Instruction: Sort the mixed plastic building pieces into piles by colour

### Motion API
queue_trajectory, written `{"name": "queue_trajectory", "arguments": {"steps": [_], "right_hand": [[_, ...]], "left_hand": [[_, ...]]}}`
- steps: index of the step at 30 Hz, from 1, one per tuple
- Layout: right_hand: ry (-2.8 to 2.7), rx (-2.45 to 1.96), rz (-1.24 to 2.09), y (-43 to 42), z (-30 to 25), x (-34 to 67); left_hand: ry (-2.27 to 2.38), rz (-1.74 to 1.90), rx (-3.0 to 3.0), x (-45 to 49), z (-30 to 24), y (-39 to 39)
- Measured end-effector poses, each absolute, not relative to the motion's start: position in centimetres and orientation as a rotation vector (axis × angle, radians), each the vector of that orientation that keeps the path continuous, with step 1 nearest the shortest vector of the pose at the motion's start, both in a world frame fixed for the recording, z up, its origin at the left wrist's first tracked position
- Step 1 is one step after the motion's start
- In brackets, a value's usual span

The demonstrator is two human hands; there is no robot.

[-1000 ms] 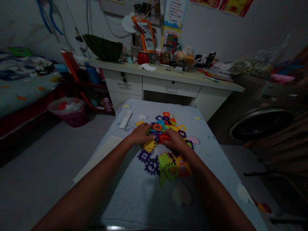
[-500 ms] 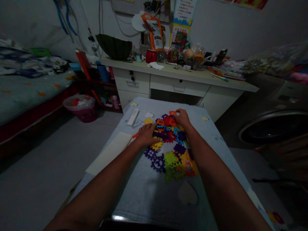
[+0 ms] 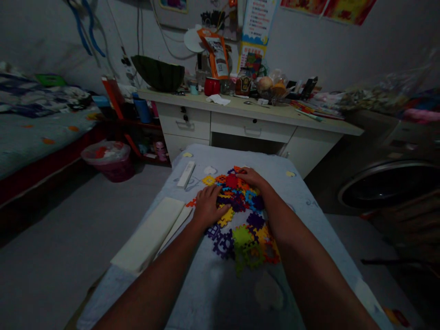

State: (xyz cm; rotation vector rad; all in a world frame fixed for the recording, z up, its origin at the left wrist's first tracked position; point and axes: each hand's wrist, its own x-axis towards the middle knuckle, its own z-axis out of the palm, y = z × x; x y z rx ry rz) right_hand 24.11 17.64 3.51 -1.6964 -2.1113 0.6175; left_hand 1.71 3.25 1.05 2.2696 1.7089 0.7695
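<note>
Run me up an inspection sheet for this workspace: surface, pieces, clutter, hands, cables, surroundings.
Surface: pale blue cloth with heart shapes.
Pieces: toothed, mixed-colour pieces, many overlapping.
Clutter: long white item and pale slab, both left of the pieces.
Left hand: spread over the pieces.
Right hand: at the pile's far end; hold unclear.
Cables: hanging on the wall.
Surroundings: crowded desk ahead; bed and bin left; washing machine right.
</note>
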Motion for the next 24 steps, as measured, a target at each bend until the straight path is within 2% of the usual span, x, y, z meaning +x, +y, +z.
{"name": "queue_trajectory", "arguments": {"steps": [5, 11, 15, 21, 24], "right_hand": [[-2.122, -1.503, 0.907, 14.8, 4.7, 24.1], [-2.353, -1.278, 0.751, 9.8, 6.9, 25.1], [-2.235, -1.134, 0.843, 7.0, 8.2, 27.3], [-1.843, -1.7, 0.542, 5.3, 5.6, 32.4], [-1.715, -1.971, 0.456, 5.2, 3.2, 33.2]], "left_hand": [[1.686, 0.832, 2.242, 1.7, 1.0, 3.2], [1.535, 0.928, 2.217, 1.6, 1.2, 3.1], [1.573, 0.819, 2.22, 1.3, 2.5, 2.6], [1.735, 0.313, 2.165, -1.1, 3.3, 0.0], [1.716, 0.175, 2.18, -1.9, 2.7, -1.3]]}}
